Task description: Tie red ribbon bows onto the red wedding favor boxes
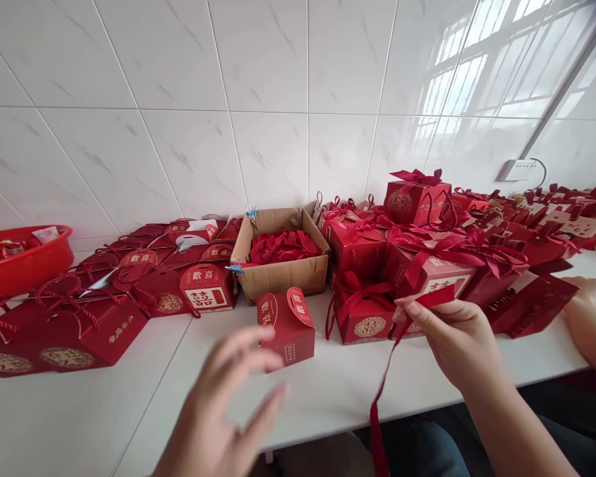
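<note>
A red ribbon [376, 424] is pinched between the thumb and fingers of my right hand [461, 338], its long end dangling past the table's front edge. My left hand [223, 397], a little blurred, is open with its fingers apart and holds nothing. Just beyond its fingertips a small red gift box [291, 338] with light lettering stands on the table, its top flaps folded over. Whether the fingers touch the box I cannot tell. Behind my right hand are red gift boxes tied with bows [365, 305].
A cardboard box [278, 281] of red ribbons stands at the back. Red boxes with cord handles [89, 331] crowd the left, near a red basin [30, 265]. At right, another person's hand [589, 301] is by a red bag [531, 311]. Bow-tied boxes are stacked along the wall.
</note>
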A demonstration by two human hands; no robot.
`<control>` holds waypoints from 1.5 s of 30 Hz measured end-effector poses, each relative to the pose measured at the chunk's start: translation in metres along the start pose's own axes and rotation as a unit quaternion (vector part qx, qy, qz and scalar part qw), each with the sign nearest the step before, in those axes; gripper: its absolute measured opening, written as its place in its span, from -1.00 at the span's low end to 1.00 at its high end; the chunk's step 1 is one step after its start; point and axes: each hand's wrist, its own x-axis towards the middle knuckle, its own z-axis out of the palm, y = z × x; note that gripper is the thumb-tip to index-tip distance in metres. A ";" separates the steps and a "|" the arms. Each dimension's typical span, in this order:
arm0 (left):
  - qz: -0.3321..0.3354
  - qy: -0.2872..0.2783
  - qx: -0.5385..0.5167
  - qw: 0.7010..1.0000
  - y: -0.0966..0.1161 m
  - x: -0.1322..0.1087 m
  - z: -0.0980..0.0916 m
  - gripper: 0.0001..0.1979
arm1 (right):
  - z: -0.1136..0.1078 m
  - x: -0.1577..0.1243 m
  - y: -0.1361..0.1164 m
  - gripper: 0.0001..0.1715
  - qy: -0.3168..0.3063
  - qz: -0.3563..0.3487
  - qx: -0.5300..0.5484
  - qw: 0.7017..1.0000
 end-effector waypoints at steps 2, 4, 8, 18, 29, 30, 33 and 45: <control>-0.031 0.126 0.074 0.989 -0.011 0.032 -0.001 -0.70 | 0.003 -0.002 -0.004 -0.71 -0.081 0.027 0.032 0.996; -0.061 0.127 0.070 0.988 -0.020 0.054 0.006 -0.61 | 0.007 -0.003 -0.009 -0.74 -0.155 0.047 0.041 0.986; -0.095 0.063 0.058 0.992 -0.035 0.062 0.029 -0.56 | 0.012 -0.005 -0.017 -0.59 -0.216 0.058 0.024 0.974; -0.102 -0.053 -0.025 0.993 -0.037 0.045 0.013 -0.58 | 0.041 -0.009 -0.011 -0.59 -0.265 0.105 0.027 0.958; -0.066 -0.131 -0.009 0.989 -0.007 0.025 0.000 -0.75 | 0.077 -0.032 0.005 -0.50 -0.402 0.234 0.068 0.883; -0.062 -0.128 -0.009 0.990 -0.006 0.025 0.001 -0.76 | 0.079 -0.032 0.004 -0.50 -0.408 0.239 0.063 0.879; -0.056 -0.117 -0.001 0.992 -0.007 0.026 0.004 -0.75 | 0.082 -0.033 0.003 -0.50 -0.406 0.245 0.047 0.879; -0.047 -0.101 0.002 0.994 -0.008 0.022 0.003 -0.75 | 0.092 -0.034 0.002 -0.48 -0.438 0.250 0.026 0.863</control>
